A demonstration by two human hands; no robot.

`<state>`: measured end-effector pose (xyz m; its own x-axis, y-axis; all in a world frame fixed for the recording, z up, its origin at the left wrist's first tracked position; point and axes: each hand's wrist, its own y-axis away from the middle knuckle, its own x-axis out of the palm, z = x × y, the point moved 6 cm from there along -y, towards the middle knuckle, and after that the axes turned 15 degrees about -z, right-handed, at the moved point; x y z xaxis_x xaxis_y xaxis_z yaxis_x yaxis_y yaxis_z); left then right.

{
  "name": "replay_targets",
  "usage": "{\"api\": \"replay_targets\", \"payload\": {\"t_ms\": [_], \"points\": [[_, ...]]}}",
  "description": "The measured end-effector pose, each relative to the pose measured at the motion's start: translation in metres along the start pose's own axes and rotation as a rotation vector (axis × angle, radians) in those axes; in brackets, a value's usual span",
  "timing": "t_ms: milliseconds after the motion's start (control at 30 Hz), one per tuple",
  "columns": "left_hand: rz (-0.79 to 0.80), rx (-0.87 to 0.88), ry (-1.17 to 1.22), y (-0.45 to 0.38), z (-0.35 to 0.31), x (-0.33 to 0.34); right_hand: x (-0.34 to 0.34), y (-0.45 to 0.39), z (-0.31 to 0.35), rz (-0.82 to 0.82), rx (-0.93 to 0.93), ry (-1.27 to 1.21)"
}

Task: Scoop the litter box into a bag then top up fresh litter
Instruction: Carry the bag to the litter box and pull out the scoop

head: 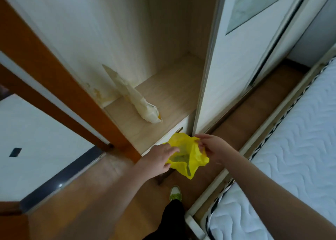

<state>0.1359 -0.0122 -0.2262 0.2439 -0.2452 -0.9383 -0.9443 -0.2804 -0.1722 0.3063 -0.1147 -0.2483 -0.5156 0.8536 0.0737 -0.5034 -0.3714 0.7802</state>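
A yellow plastic bag point(189, 156) hangs in the air in front of an open wardrobe, held between both my hands. My left hand point(160, 158) grips its left edge and my right hand point(211, 147) pinches its right edge, so the mouth of the bag is pulled partly apart. A crumpled cream-coloured sack point(138, 99) leans against the left inner wall on the wardrobe shelf point(172, 94). No litter box or scoop is in view.
The wardrobe's sliding door point(227, 57) stands to the right of the open bay. A mattress point(294, 148) on a bed frame fills the right side. A wooden door frame point(54, 76) runs along the left. My shoe point(175, 193) rests on the wooden floor below the bag.
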Motion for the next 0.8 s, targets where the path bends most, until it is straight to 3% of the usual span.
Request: {"api": "replay_targets", "payload": {"t_ms": [100,200,300,467,567,667,800], "points": [[-0.040,0.081,-0.178,0.005,-0.018,-0.017,-0.026,0.024,-0.012,0.025,0.072,-0.082],[-0.088,0.141,-0.332,0.010,-0.045,-0.042,-0.044,0.052,-0.021,0.075,-0.006,0.058],[-0.147,0.196,-0.333,0.014,-0.064,-0.056,-0.047,0.087,-0.035,0.102,-0.079,0.155],[-0.265,0.237,-0.228,0.027,-0.081,-0.060,-0.043,0.128,-0.058,-0.089,-0.378,0.516],[-0.387,0.152,-0.232,0.039,-0.083,-0.077,-0.041,0.152,-0.068,-0.205,-0.499,0.661],[-0.305,-0.009,-0.232,0.049,-0.069,-0.084,-0.040,0.172,-0.080,-0.315,-0.521,0.668],[-0.083,-0.045,0.203,0.067,-0.067,-0.083,-0.044,0.200,-0.104,-0.476,-0.526,0.595]]}}
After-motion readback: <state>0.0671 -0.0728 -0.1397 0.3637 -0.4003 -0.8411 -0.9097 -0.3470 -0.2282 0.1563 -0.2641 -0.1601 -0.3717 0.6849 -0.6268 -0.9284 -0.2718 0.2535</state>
